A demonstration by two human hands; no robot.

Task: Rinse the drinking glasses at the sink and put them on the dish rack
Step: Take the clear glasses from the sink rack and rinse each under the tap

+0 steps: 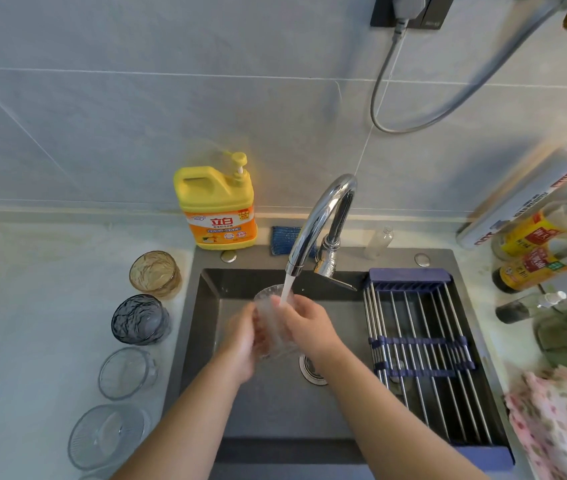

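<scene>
Fig. Glass [272,329] gripped between left hand [240,341] and right hand [304,323] — mouth up under faucet [320,220] | dish rack [424,358] right of faucet, nearer right hand.

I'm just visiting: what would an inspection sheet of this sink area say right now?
Surface: pale counter, dark sink, faucet running.
Job's things: textured glass under the water; amber glass, grey glass, two clear glasses waiting left; dish rack without glasses.
Clutter: soap bottle, sponge, sauce bottles, floral cloth.
Hands: left hand and right hand both grip the textured glass.
Cables: grey cord hanging from wall socket.
Surroundings: tiled wall.
</scene>
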